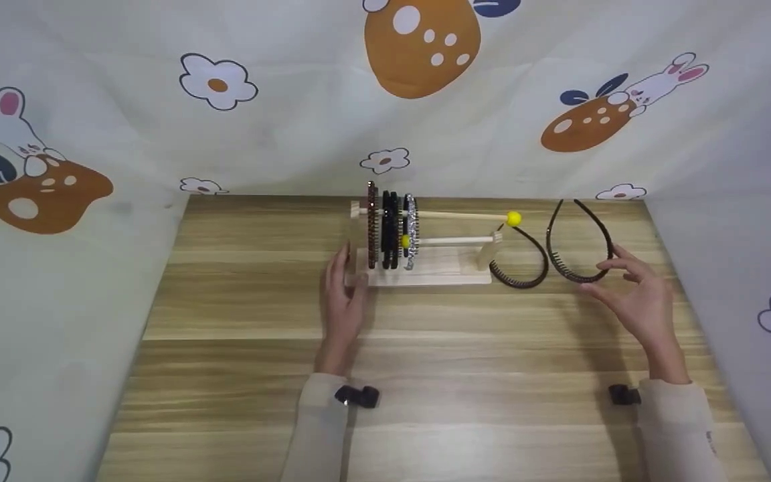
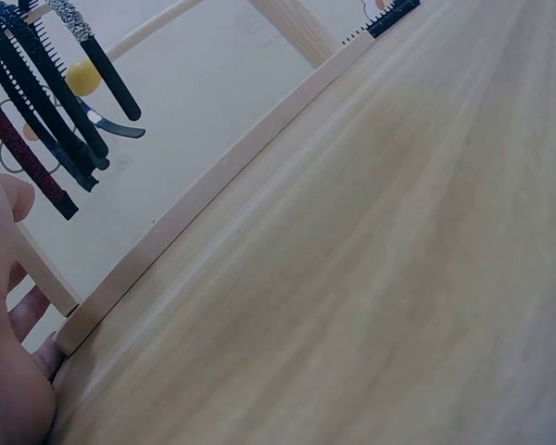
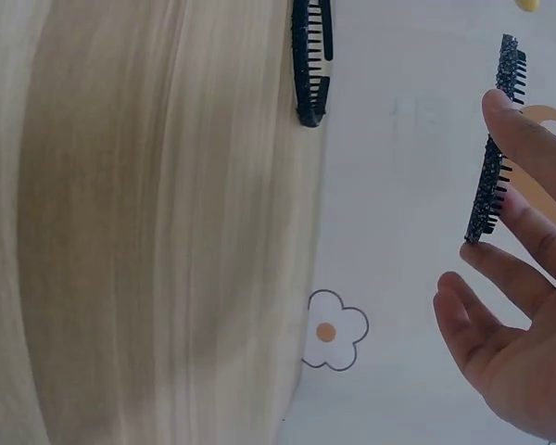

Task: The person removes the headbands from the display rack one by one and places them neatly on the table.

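My left hand (image 1: 344,301) grips the left end of a pale wooden display stand (image 1: 439,271), thumb at the front of its base. Hanging on the stand's rear rod are a dark red glittery headband (image 1: 372,227), black headbands (image 1: 391,231) and a silver glitter headband (image 1: 412,231). Over to the right, my right hand (image 1: 643,301) pinches a dark toothed headband (image 1: 571,277) between thumb and fingers. The right wrist view shows that speckled headband (image 3: 488,190) edge-on, raised above the tabletop. Another dark toothed headband (image 1: 526,284) lies on the table, just right of the stand.
A yellow ball (image 1: 514,219) caps the rear rod's right end, and a second yellow ball (image 1: 405,241) caps the front rod's left end. The wood-grain table (image 1: 459,368) meets a patterned cloth wall (image 1: 292,147) behind the stand, with cloth on both sides too.
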